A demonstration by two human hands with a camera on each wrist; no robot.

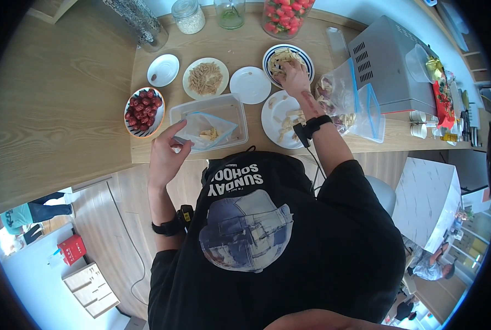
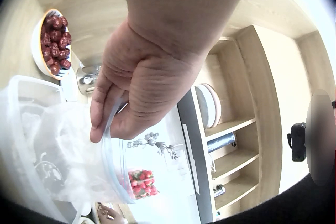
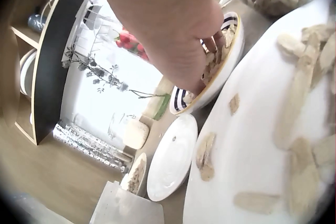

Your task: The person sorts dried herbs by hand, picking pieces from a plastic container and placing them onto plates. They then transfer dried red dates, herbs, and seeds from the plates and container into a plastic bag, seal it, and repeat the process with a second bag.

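Observation:
My left hand [image 1: 167,157] pinches the edge of a clear zip bag [image 1: 201,124], thumb against fingers, as the left wrist view also shows. Pale pieces lie inside the bag, which rests in a clear plastic container [image 1: 242,113]. My right hand [image 1: 295,78] reaches into a blue-rimmed bowl [image 1: 266,58] of pale dried slices [image 1: 283,57]; in the right wrist view its fingers are down among the slices, fingertips hidden. Beside that bowl, nearer me, a white plate [image 1: 268,118] bears long pale slices.
Left of the container is a bowl of red dates [image 1: 143,110]. Behind stand a plate of pale strips [image 1: 205,78], an empty white plate [image 1: 250,85], a small dish [image 1: 163,70] and glass jars [image 1: 188,17]. Filled zip bags [image 1: 341,91] and a grey appliance [image 1: 385,66] are at right.

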